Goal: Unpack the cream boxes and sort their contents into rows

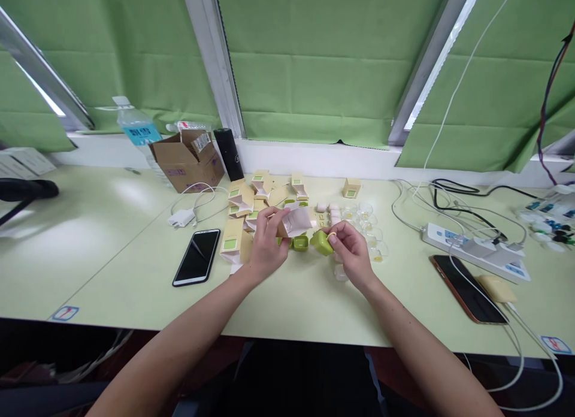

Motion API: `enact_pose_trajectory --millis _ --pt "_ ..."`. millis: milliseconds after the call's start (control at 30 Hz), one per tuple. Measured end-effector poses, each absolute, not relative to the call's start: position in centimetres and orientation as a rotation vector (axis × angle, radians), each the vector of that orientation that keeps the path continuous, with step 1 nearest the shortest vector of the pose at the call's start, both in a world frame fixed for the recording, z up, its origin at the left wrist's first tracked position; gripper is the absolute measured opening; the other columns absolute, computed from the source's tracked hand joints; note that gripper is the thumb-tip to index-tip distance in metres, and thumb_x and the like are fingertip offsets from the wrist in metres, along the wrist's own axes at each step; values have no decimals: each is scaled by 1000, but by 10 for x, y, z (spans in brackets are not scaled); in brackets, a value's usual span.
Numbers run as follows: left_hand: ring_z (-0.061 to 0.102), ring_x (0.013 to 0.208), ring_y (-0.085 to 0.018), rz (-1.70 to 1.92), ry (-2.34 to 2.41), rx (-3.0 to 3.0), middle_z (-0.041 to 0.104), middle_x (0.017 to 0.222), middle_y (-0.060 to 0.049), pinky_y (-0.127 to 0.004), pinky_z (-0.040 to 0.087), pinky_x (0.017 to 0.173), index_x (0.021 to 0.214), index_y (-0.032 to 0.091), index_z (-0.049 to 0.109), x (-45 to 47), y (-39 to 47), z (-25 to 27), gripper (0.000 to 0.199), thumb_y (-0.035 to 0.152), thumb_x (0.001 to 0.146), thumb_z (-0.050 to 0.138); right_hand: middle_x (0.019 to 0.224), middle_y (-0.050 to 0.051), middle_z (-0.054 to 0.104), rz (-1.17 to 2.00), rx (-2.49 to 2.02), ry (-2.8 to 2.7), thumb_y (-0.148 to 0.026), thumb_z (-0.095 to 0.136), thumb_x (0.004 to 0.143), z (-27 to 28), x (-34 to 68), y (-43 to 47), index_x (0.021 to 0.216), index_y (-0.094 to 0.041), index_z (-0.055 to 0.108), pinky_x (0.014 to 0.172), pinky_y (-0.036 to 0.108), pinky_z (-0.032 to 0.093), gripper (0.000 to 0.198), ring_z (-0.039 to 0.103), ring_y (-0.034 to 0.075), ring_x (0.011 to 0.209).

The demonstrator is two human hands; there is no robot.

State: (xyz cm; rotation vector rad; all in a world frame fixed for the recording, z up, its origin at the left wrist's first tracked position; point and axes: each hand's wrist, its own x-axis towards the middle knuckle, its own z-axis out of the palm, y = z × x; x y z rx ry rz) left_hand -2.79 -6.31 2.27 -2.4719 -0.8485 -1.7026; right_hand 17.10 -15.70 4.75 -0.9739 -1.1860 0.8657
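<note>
In the head view my left hand [270, 244] is closed round a small open cardboard box [297, 221], its pale inside facing right. My right hand [353, 252] pinches a small green case [321, 242] by a yellowish loop, just right of the box. Below the box, green cups [300, 243] stand on the table. Several small yellow boxes [235, 240] with green labels, some with open flaps, lie left of and behind my left hand. Pale pink pieces [333, 212] and clear plastic shells [366, 212] sit behind and right of my right hand.
A black phone [196, 258] and a white charger [182, 218] lie at left. Behind them are a brown carton [188, 162], a water bottle [137, 126] and a black cylinder [229, 154]. At right are a power strip [476, 252], another phone [467, 290] and trailing cables.
</note>
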Motion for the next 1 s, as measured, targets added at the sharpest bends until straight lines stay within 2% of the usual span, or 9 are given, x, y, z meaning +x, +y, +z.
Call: enact_pose_trajectory --millis 133,233,333,467,633,767,833,900,1000 --pt "60 116 -24 -1599 -850 -2445 50 126 -12 -32 59 83 147 26 46 -27 -63 22 79 -7 75 51 97 4 71 1207 -823 -1157 -57 71 89 59 173 -160 89 -26 49 62 38 62 38 72 22 78" --pt "58 117 -25 -1474 -858 -2418 50 125 -13 -35 59 84 148 25 48 -28 -62 22 77 -7 78 50 95 3 70 1401 -709 -1162 -53 69 91 64 173 -163 92 -26 49 50 33 58 34 72 22 74" --pt "58 119 -26 -1321 -764 -2386 51 123 -12 -38 59 88 148 28 50 -30 -60 25 72 -6 83 51 93 2 69 1468 -712 -1260 -49 68 93 62 172 -166 112 -26 54 45 27 52 33 71 20 66" --pt "58 119 -26 -1254 -582 -2345 53 122 -12 -42 59 94 150 31 49 -32 -60 28 71 -3 88 53 116 6 66 1237 -878 -1465 -46 62 98 56 169 -170 133 -29 57 51 27 54 39 62 11 62" --pt "60 119 -27 -1260 -598 -2391 56 123 -12 -45 59 96 154 34 46 -33 -60 28 75 -2 89 54 125 9 61 735 -949 -1644 -39 55 102 58 167 -174 114 -27 67 68 30 56 22 64 18 92" --pt "60 119 -27 -1251 -559 -2407 56 123 -13 -42 60 92 155 32 45 -30 -62 25 72 0 90 54 140 12 57 657 -989 -1840 -30 55 99 62 166 -175 96 -24 67 71 32 55 14 65 23 105" --pt "61 118 -26 -1224 -504 -2439 56 122 -12 -40 61 89 155 33 44 -29 -65 24 71 2 91 54 137 11 61 626 -1034 -1962 -23 55 95 61 165 -175 90 -23 69 71 33 55 14 66 22 97" --pt "61 116 -25 -1201 -448 -2478 57 120 -10 -38 61 86 155 35 43 -27 -67 24 71 4 93 54 121 9 66 594 -1060 -2058 -17 54 92 59 164 -175 88 -23 71 70 33 54 18 65 19 84" --pt "62 114 -25 -1193 -393 -2496 58 120 -10 -36 61 83 155 34 44 -26 -71 26 68 7 93 56 109 5 68 562 -1074 -2151 -9 52 85 57 162 -175 95 -25 76 65 31 52 30 62 17 73"
